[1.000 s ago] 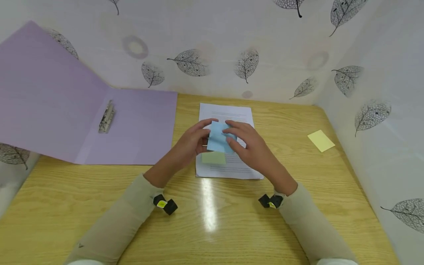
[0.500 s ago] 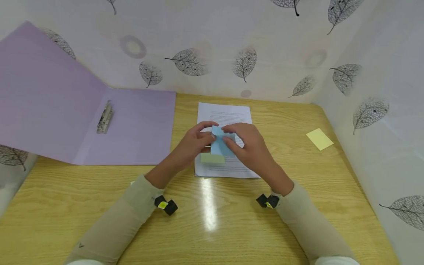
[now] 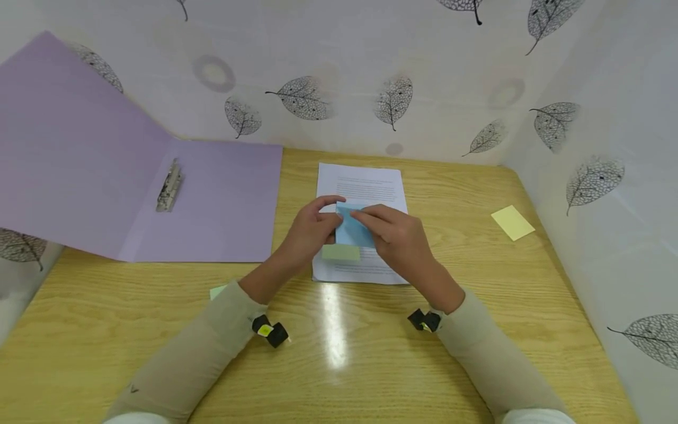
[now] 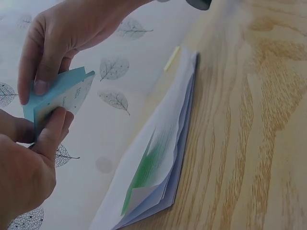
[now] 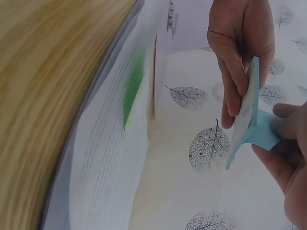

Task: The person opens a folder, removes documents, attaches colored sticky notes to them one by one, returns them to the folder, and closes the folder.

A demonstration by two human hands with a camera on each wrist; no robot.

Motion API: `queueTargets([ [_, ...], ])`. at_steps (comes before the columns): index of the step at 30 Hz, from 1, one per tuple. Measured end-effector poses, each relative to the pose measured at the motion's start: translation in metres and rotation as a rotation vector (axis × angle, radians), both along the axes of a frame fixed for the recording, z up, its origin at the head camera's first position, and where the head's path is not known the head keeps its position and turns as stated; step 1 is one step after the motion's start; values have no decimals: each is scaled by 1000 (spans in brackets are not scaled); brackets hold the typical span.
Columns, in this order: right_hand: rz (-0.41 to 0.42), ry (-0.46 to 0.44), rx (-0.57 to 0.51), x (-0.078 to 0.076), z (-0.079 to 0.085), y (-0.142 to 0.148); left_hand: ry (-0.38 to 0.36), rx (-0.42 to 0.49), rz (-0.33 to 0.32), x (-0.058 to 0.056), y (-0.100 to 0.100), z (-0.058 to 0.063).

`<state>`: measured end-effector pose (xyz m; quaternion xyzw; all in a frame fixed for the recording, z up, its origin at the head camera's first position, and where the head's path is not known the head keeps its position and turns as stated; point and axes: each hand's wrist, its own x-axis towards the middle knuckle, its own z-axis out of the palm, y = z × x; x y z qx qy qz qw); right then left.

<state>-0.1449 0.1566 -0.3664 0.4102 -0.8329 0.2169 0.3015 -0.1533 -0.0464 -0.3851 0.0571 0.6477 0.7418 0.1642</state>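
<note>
My left hand (image 3: 311, 227) grips a light-blue sticky note pad (image 3: 349, 234) above a stack of printed paper (image 3: 365, 182). Thumb and fingers of my right hand (image 3: 399, 232) pinch the pad's top sheet. In the right wrist view that blue sheet (image 5: 263, 135) bends away from the pad (image 5: 245, 112) while one end stays joined to it. The pad's pale, printed back (image 4: 67, 101) faces down in the left wrist view, with left fingers against it. A green sticky note (image 3: 341, 253) lies on the stack's top page, just in front of the pad.
An open purple folder (image 3: 228, 200) with a metal clip (image 3: 169, 187) stands at the left, one cover raised against the leaf-patterned backdrop (image 3: 339, 53). A yellow sticky note (image 3: 512, 222) lies far right on the wooden table (image 3: 371, 365). Beside the left sleeve, a green paper corner (image 3: 216, 291) shows.
My right fingers, earlier spread over the pad's face, have closed on its top sheet and lifted it. A green paper corner has come into view beside the left sleeve.
</note>
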Motion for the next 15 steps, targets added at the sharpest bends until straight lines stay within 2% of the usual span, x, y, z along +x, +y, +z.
queueTargets([
  [8, -21, -43, -47, 0, -1, -1, -41, -19, 27, -5, 0, -4],
  [15, -61, -38, -72, -2, 0, 0, -105, -45, 73, -7, -1, -7],
])
